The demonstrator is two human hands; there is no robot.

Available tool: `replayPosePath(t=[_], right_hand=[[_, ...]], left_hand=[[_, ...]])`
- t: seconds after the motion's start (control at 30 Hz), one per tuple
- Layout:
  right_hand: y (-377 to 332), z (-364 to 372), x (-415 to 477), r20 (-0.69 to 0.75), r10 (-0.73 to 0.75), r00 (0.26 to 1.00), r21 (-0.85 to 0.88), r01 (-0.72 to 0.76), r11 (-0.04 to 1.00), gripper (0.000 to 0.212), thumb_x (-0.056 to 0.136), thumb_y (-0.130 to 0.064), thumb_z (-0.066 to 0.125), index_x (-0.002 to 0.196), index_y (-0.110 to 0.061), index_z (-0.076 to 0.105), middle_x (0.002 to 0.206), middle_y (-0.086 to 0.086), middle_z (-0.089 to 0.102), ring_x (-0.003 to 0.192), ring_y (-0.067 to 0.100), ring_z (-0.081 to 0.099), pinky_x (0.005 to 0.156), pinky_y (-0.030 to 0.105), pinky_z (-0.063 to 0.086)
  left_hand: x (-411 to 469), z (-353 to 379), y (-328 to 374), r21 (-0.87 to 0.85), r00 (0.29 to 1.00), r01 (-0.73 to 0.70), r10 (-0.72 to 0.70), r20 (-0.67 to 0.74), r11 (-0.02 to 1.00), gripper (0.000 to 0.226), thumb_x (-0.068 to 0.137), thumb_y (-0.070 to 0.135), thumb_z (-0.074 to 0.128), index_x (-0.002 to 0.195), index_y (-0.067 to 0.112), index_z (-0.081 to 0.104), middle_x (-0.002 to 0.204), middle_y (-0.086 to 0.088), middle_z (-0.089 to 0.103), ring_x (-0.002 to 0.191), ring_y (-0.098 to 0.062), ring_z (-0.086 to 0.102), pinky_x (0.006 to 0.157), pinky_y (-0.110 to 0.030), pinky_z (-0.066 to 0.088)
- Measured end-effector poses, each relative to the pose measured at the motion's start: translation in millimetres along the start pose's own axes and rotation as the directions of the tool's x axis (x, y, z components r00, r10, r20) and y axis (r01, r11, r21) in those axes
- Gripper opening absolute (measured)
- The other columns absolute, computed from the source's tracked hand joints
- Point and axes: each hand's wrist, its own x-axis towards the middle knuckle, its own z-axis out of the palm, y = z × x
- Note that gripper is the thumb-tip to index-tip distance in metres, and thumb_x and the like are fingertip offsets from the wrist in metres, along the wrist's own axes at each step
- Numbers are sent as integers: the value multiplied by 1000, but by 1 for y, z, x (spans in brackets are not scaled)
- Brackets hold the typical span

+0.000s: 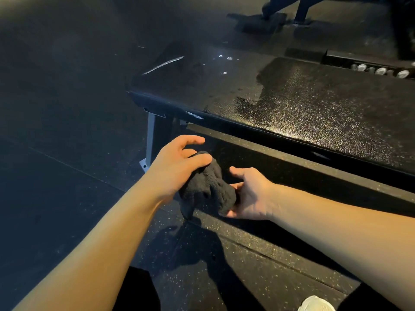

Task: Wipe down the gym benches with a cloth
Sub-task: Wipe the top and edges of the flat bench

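Cloth (208, 187) is plain black. Bench pad (292, 104) is black with a fine pebbled grain, glinting pale where light hits, and a white streak (164, 65) near its far end. Bench leg (150, 135) is light grey. Floor (224, 265) is black with tiny pale speckles. Shoe (315, 304) is white. Dumbbell ends (381, 70) are silvery.

A dark, crumpled cloth (207, 189) is held just in front of the black padded bench (292, 102), whose pebbled top shines.
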Motion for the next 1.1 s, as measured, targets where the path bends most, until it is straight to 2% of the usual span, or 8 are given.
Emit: replayPosePath(t=[0.17,0.37,0.47,0.57,0.63,0.87,0.97,1.1], right_hand=[[-10,5,-9,-25,-173,985,115,175,978,25,93,-9,49,116,0,53,99,26,74,100,39,71,87,49,59],[-12,4,0,-56,-249,967,50,252,966,29,85,12,36,106,1,53,121,30,62,113,46,63,101,57,51],[-16,3,7,-180,-288,940,-58,283,958,23,88,12,44,104,-1,54,120,25,61,110,41,65,100,53,53],[-20,2,12,-239,-305,922,-100,289,952,21,89,11,49,103,-4,54,117,24,61,105,38,67,96,53,57],[-21,2,11,-250,-304,919,-121,282,952,16,92,9,54,103,-3,55,114,23,62,100,34,69,91,50,59],[-28,4,5,-176,-310,934,-195,275,941,25,93,1,65,118,-3,61,114,18,69,89,24,69,75,37,62],[-29,8,1,-143,-405,903,-292,352,889,29,87,-3,75,113,-7,64,112,14,69,95,22,67,81,35,58],[-27,8,-3,-34,-523,852,-568,414,712,66,57,-12,96,116,-19,67,120,9,65,114,25,61,104,44,48]], left_hand=[[0,-1,3,84,994,9,0,-107,996,27,94,23,69,120,32,66,106,-1,73,100,-16,70,87,-37,60],[1,-8,1,257,957,-34,106,-271,966,26,95,20,63,113,35,74,80,10,73,54,-1,58,58,-25,48],[3,-16,-1,341,933,-67,180,-312,938,33,99,20,61,128,35,69,90,10,73,71,-12,69,64,-28,60],[7,-21,-5,389,920,-58,200,-337,919,36,101,19,59,134,32,65,103,9,73,76,-9,67,59,-13,53],[8,-23,-6,404,917,-65,214,-337,913,37,102,17,58,135,29,65,116,10,71,90,-2,66,74,-10,50],[10,-35,-9,478,905,-63,252,-343,876,36,92,5,68,121,27,71,107,7,72,89,-7,67,89,-31,58],[11,-39,-11,525,933,-28,210,-291,851,36,90,6,74,120,25,69,109,3,70,94,-11,66,84,-20,53],[11,-41,-10,612,970,-6,153,-187,791,38,84,11,81,114,28,67,109,5,66,98,-14,63,82,-19,47]])
